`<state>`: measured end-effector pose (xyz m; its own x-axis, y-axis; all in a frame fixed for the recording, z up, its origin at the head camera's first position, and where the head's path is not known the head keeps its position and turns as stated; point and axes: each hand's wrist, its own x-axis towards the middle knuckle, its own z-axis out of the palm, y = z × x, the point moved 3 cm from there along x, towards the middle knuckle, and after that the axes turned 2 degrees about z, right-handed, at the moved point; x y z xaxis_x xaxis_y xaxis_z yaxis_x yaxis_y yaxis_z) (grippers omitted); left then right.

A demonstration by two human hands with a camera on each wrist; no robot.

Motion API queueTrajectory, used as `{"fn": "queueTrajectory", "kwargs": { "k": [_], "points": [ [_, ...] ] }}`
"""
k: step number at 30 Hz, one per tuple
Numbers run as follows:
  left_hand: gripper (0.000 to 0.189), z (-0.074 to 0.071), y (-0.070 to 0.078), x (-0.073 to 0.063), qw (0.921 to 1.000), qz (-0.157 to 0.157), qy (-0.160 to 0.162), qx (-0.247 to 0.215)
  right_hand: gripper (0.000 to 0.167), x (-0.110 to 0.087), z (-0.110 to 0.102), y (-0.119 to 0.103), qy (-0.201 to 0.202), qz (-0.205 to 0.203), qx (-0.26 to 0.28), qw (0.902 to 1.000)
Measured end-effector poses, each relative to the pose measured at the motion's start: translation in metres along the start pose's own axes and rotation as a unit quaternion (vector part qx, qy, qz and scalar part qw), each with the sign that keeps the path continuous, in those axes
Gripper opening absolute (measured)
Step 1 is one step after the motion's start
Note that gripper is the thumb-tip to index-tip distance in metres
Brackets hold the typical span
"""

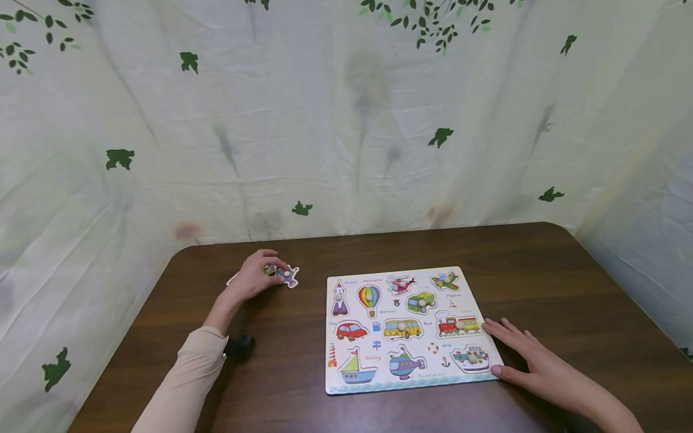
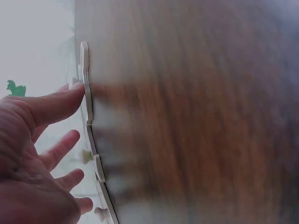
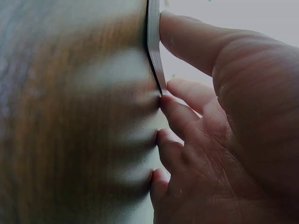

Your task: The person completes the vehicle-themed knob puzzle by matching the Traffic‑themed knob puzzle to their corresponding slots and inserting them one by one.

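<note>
Out to the left on the table, my left hand (image 1: 258,275) reaches over a few loose wooden puzzle pieces. Its thumb and forefinger pinch a purple and white puzzle piece (image 1: 291,278), which lies at the fingertips. In the left wrist view that puzzle piece (image 2: 84,60) shows edge-on by the thumb, and other pieces with small knobs (image 2: 100,213) lie below it, near the spread lower fingers. My right hand (image 1: 533,367) lies at the right side of a vehicle puzzle board (image 1: 428,381); its thumb touches the board edge (image 3: 153,28), with the fingers extended on the table.
The board bears colourful vehicle shapes, among them a bus (image 1: 412,332), a red car (image 1: 351,330) and a sailboat (image 1: 358,377). Brown wood makes up the table (image 1: 281,385). A leaf-printed cloth (image 1: 325,132) hangs behind its far edge.
</note>
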<state>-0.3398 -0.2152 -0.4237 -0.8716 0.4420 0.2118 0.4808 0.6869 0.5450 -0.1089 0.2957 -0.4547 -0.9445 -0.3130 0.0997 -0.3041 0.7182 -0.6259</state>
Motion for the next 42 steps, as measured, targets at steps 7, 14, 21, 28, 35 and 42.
{"fn": "queueTrajectory", "kwargs": {
  "k": [7, 14, 21, 28, 35, 42],
  "points": [
    [0.008, 0.001, 0.003, 0.001, 0.9998, -0.008, 0.001, 0.020, 0.069, 0.000, 0.000, -0.001, -0.001, 0.002, 0.004, 1.0000],
    [0.013, 0.003, 0.005, 0.000, 0.9998, -0.001, -0.005, 0.021, 0.069, 0.000, 0.001, 0.001, -0.003, 0.014, 0.014, 0.9998],
    [0.011, 0.002, 0.004, 0.000, 0.9988, -0.010, -0.002, 0.048, 0.069, 0.001, 0.001, 0.000, 0.003, 0.006, 0.003, 1.0000],
    [0.009, 0.000, 0.005, -0.003, 0.9974, -0.048, -0.012, 0.053, 0.068, 0.000, 0.001, -0.001, 0.006, -0.001, 0.000, 1.0000],
    [0.008, -0.007, 0.012, -0.008, 0.9973, -0.049, 0.008, 0.054, 0.069, 0.000, 0.000, -0.001, 0.008, -0.011, -0.001, 0.9999],
    [0.007, -0.005, 0.027, -0.015, 0.9981, -0.024, 0.017, 0.055, 0.069, 0.000, 0.001, -0.001, 0.015, -0.026, -0.004, 0.9995]
  ]
}}
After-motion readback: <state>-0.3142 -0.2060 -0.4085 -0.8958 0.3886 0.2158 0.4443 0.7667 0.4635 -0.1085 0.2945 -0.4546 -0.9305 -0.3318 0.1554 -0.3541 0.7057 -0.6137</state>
